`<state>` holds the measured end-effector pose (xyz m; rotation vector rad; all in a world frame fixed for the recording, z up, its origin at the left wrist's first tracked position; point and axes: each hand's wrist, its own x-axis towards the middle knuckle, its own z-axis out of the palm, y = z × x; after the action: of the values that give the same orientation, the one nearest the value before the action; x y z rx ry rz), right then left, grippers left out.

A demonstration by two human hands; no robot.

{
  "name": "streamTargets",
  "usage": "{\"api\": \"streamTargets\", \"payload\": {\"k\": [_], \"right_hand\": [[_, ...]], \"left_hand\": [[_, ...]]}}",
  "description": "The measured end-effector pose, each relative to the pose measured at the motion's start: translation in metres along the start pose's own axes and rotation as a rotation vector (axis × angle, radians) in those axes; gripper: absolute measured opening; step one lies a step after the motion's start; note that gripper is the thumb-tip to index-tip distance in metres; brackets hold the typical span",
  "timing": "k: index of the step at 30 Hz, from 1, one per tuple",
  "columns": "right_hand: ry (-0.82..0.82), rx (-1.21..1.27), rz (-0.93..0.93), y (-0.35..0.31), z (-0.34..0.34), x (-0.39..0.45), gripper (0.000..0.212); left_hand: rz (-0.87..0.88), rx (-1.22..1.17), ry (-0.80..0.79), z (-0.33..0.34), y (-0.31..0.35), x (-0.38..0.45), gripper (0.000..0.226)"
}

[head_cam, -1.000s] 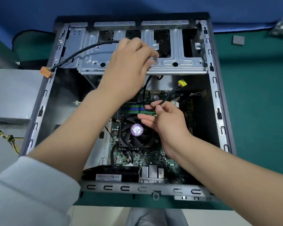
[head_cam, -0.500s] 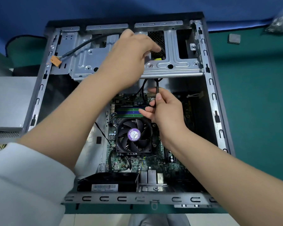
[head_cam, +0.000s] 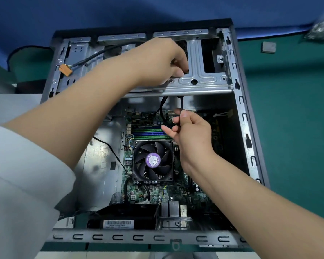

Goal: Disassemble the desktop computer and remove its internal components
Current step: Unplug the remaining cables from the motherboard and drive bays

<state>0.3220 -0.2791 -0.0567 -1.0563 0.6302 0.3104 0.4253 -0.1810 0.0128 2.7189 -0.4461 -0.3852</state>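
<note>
Yellow connector no longer visible; right hand (head_cam: pixel 193 135) has moved up toward the drive cage (head_cam: pixel 200 79) and now pinches the black cable (head_cam: pixel 181 105) just below the cage's lower rail. Left hand (head_cam: pixel 157 62) is on top of the cage, fingers curled down into a cage opening; what they hold is hidden. Open computer case (head_cam: pixel 238 109) lies on its side on the green table (head_cam: pixel 297 128), near the far edge. CPU fan (head_cam: pixel 153 161) sits mid-motherboard (head_cam: pixel 176 195). Orange connector (head_cam: pixel 65 69) hangs at the case's far left corner.
</note>
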Motion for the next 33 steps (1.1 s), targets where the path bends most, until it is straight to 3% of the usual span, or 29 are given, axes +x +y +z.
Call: {"api": "streamTargets", "payload": {"k": [5, 11, 15, 21, 26, 31, 33], "right_hand": [[0.002, 0.058, 0.019, -0.004, -0.002, 0.001, 0.023], [0.046, -0.18, 0.01, 0.003, -0.004, 0.001, 0.027], [-0.064, 0.055, 0.173, -0.006, -0.002, 0.003, 0.019], [-0.098, 0.081, 0.194, -0.01, 0.0, 0.0, 0.017], [-0.169, 0.016, 0.125, -0.01, -0.001, 0.0, 0.036], [-0.194, -0.101, 0.042, -0.01, 0.001, -0.002, 0.058], [-0.167, -0.233, 0.009, -0.009, 0.003, -0.003, 0.061]], "left_hand": [[-0.091, -0.176, 0.069, -0.001, 0.001, 0.004, 0.007], [-0.22, -0.266, 0.28, -0.002, -0.008, -0.002, 0.015], [-0.308, -0.316, 0.359, -0.009, -0.022, -0.011, 0.022], [-0.174, -0.014, 0.232, -0.01, -0.028, -0.022, 0.019], [0.021, 0.291, 0.193, -0.019, -0.026, -0.017, 0.04], [0.094, 0.505, 0.332, -0.015, -0.026, -0.01, 0.037], [0.009, 0.546, 0.421, -0.012, -0.032, -0.011, 0.035]]}}
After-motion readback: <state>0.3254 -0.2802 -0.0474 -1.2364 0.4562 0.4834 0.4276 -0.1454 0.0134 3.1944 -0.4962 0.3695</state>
